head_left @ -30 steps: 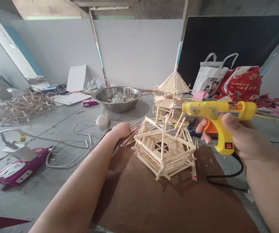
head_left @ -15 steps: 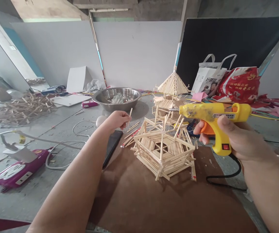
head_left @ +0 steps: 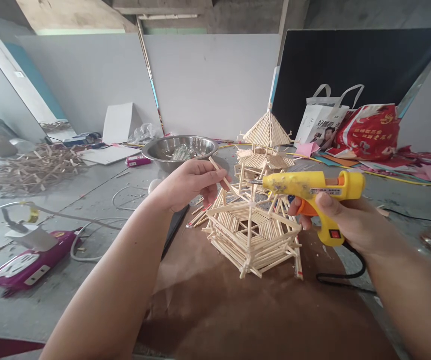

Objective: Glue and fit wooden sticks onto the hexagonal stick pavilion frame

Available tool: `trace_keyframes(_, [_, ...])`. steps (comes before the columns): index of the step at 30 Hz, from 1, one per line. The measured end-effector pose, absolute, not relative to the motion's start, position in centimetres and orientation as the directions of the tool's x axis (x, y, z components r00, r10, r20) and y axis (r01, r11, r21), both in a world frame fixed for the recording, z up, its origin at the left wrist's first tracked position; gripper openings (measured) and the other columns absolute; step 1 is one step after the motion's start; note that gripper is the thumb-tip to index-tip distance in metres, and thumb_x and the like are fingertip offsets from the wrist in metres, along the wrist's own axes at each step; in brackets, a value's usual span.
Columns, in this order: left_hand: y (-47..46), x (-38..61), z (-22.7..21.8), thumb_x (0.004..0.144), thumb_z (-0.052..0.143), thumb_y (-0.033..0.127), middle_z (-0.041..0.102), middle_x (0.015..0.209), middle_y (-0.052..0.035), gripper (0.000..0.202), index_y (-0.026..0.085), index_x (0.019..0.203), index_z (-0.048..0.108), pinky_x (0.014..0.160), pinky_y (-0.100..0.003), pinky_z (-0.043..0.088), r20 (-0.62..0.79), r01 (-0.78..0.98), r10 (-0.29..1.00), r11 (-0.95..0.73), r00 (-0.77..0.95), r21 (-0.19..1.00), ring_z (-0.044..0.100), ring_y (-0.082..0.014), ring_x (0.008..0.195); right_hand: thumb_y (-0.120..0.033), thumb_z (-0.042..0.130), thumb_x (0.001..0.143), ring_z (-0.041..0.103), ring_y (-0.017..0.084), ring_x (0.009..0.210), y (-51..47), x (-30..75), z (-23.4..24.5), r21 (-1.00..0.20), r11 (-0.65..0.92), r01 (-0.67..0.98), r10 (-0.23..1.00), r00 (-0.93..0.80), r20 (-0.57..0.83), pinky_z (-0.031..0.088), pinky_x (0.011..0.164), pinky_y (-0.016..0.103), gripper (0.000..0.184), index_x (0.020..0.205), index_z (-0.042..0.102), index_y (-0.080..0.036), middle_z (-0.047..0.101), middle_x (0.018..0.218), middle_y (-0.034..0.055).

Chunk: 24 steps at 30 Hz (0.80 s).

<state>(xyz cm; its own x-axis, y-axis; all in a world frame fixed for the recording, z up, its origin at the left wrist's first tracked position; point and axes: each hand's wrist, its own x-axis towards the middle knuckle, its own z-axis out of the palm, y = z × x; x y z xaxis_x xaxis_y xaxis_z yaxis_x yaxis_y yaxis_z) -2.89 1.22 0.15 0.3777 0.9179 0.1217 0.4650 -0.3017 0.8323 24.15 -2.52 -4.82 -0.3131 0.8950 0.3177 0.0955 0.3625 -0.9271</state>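
Note:
Pinched in the fingers of my left hand (head_left: 196, 182) is a thin wooden stick (head_left: 218, 169), slanting down toward the back of a six-sided stick frame (head_left: 251, 235). My right hand (head_left: 343, 215) is wrapped round a yellow hot glue gun (head_left: 309, 185), with fingers at its orange trigger. The gun's metal nozzle points left, above the frame and a little right of the stick. Whether the stick touches the frame, I cannot tell. Behind stands a tiered stick model with a pointed roof (head_left: 268, 129). A brown sheet (head_left: 253, 315) lies under the frame.
A steel bowl (head_left: 180, 150) sits behind my left hand, and a dark phone (head_left: 176, 227) lies partly under that arm. At left are a purple power strip (head_left: 28, 262) with cables and a stick pile (head_left: 39, 170). Bags (head_left: 369, 132) stand at back right.
My left hand has moved right and slightly up with the stick, to the frame's back edge. My right hand has brought the glue gun left and slightly lower, nearer the stick.

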Motion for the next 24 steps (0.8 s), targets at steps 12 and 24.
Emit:
trace_keyframes(12, [1.3, -1.5, -0.7, 0.079, 0.051, 0.027, 0.063, 0.068, 0.0004, 0.013, 0.018, 0.087, 0.045, 0.031, -0.018, 0.032, 0.305, 0.283, 0.902, -0.391, 0.305, 0.876, 0.043, -0.0027, 0.034, -0.053, 0.054, 0.073, 0.051, 0.014, 0.05, -2.8, 23.3, -4.6, -0.919, 0.351, 0.18, 0.903, -0.326, 0.281, 0.045, 0.042, 0.029, 0.032, 0.072, 0.063, -0.022, 0.061, 0.065, 0.0024])
trace_keyframes(24, [1.3, -1.4, -1.1, 0.082, 0.051, 0.03, 0.051, 0.051, 0.0031, 0.018, 0.015, 0.075, 0.058, 0.033, -0.017, 0.028, 0.363, 0.222, 0.886, -0.431, 0.288, 0.875, 0.042, -0.003, 0.035, -0.049, 0.051, 0.077, 0.045, 0.011, 0.049, -3.0, 23.0, -4.7, -0.864, 0.432, 0.259, 0.874, -0.358, 0.329, 0.039, 0.041, 0.023, 0.029, 0.071, 0.057, -0.022, 0.047, 0.053, -0.0023])
